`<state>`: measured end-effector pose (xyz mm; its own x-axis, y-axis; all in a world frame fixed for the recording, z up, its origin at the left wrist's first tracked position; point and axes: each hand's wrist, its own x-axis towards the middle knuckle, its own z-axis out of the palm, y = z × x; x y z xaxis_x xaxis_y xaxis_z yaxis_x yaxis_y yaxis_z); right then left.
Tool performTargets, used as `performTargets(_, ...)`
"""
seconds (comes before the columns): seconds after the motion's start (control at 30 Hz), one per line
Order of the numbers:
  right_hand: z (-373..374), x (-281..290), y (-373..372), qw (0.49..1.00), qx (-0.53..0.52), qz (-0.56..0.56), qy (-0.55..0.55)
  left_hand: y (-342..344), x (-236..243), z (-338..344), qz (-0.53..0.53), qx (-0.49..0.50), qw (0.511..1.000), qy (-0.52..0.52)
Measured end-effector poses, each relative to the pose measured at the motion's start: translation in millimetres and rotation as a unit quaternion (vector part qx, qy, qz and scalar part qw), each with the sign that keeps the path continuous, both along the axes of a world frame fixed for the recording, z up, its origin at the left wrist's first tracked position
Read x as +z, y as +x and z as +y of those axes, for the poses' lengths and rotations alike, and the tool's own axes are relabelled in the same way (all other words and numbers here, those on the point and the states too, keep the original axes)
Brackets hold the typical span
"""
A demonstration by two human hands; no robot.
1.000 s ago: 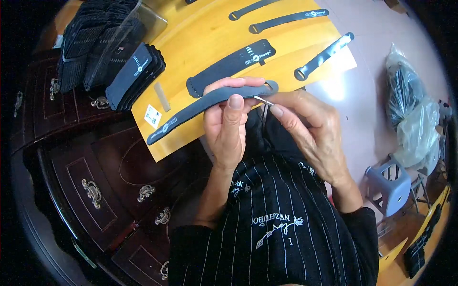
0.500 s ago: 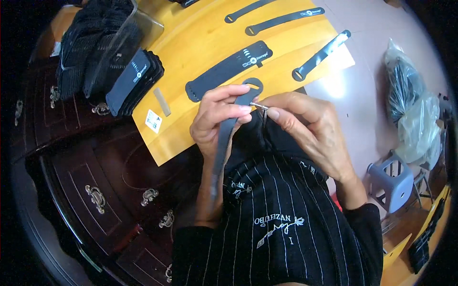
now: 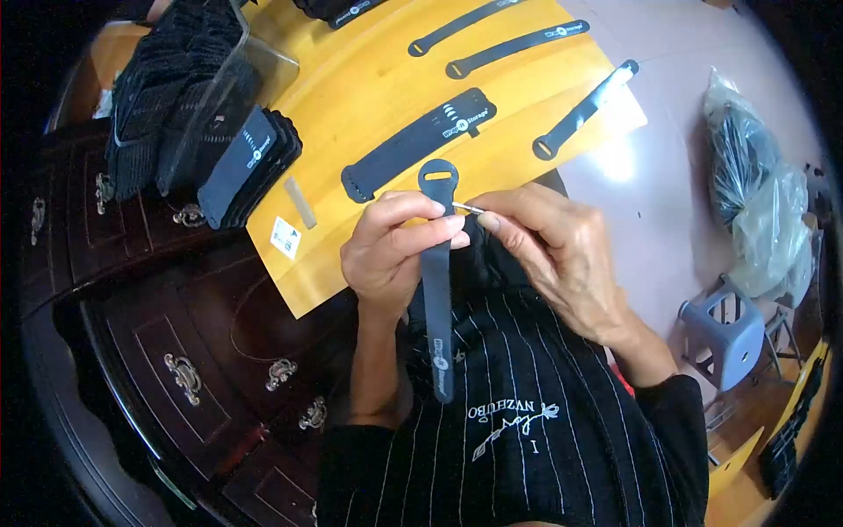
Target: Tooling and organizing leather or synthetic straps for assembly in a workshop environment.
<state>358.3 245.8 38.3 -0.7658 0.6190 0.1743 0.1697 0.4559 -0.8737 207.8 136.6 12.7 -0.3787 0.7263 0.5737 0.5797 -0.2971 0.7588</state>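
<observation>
My left hand (image 3: 386,250) pinches a black strap (image 3: 437,299) just below its round, slotted head. The strap's tail hangs down in front of my apron, with pale print near its end. Between the thumb and forefinger of my right hand (image 3: 558,246) is a slim silver metal tool (image 3: 467,208). Its tip meets the strap's edge beside my left fingertips; the exact kind of tool cannot be made out. Beyond my hands, a black stack of wide strap pieces (image 3: 413,145) lies on the yellow table (image 3: 325,281).
Single black straps (image 3: 518,48) lie at the far side, another strap (image 3: 584,110) at the right edge. On the left stand piled black pieces (image 3: 246,167) and a clear bin (image 3: 202,97). A dark drawer cabinet (image 3: 149,334), blue stool (image 3: 724,338) and plastic bag (image 3: 764,220) flank me.
The strap has turned so its printed face shows and its tail hangs straighter. Its head has shifted left. Both hands have moved slightly, still holding the strap and the tool.
</observation>
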Motion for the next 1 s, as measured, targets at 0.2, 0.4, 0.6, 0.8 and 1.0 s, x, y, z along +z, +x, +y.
performTargets(0.2,9.4,-0.2,-4.6,0.83,-0.058,0.043,-0.553,-15.0,-15.1,3.2,0.111,-0.353,0.925,-0.084)
performTargets(0.4,39.6,1.4,-0.5,0.949,-0.103,0.081,-0.286,66.9,-8.2,2.1,-0.096,-0.244,0.964,-0.044)
performTargets(0.6,28.4,21.9,23.7,0.965,-0.082,0.05,-0.243,30.2,-11.5,9.4,-0.358,-0.078,0.927,0.086)
performTargets(0.8,5.7,22.2,20.0,0.983,0.036,0.011,-0.177,26.9,-4.8,13.3,-0.352,-0.048,0.931,0.087)
performTargets(1.0,3.1,15.3,17.2,0.99,0.015,0.036,-0.136,25.2,-9.3,12.6,-0.279,-0.038,0.957,0.063)
